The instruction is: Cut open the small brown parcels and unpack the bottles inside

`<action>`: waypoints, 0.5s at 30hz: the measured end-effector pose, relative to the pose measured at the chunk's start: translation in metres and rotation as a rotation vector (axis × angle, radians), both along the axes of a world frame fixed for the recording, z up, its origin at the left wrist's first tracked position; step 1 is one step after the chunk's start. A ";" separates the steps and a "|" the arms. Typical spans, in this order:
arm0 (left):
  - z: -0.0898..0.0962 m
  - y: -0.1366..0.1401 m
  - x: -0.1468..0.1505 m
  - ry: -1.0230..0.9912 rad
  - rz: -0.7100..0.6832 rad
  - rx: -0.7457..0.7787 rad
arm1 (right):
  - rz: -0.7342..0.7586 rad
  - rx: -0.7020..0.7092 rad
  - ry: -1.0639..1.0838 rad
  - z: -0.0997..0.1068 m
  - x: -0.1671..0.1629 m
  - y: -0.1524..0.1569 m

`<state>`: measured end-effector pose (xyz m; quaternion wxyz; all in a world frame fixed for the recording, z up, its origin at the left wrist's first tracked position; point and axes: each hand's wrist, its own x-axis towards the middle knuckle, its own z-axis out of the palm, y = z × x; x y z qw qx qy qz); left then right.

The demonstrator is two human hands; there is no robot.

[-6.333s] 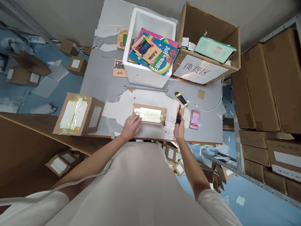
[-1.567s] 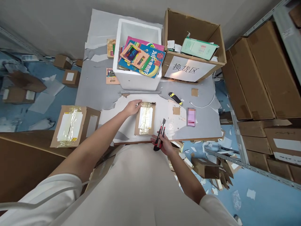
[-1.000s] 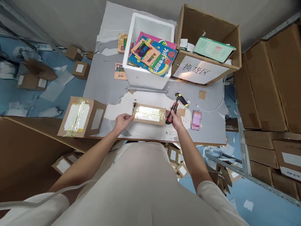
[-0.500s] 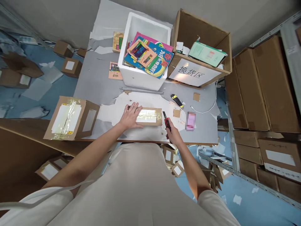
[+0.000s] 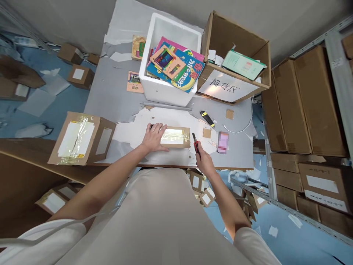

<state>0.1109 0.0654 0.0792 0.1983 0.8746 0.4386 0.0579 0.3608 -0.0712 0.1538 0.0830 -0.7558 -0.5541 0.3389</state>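
Note:
My left hand [image 5: 154,138] lies over the left end of a small cardboard box [image 5: 187,141], the thumb along its near side and the fingers over its top toward the far edge. Clear tape and a white label cover the box top. In my right hand [image 5: 204,161] is a red and black utility knife [image 5: 196,144], its dark blade pointing away from me. The knife is just right of the box, with a small gap between them. A second utility knife [image 5: 207,119], black and yellow, lies beyond it on the table.
Behind stand a white foam box [image 5: 167,90] of books and a large open carton [image 5: 245,90]. A taped carton [image 5: 92,158] sits at the table's left edge. Cardboard scraps [image 5: 206,133], a pink blurred item [image 5: 223,142] and a white cable [image 5: 239,131] lie right. Shelved cartons [image 5: 316,106] stand further right.
My right hand and the knife have drawn slightly down, toward me. My left hand stays on the box with its fingers closer together. The view has shifted a little.

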 end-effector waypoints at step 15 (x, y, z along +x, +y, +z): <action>-0.003 -0.001 -0.002 -0.075 0.003 0.004 | 0.095 -0.148 -0.297 0.002 -0.030 0.015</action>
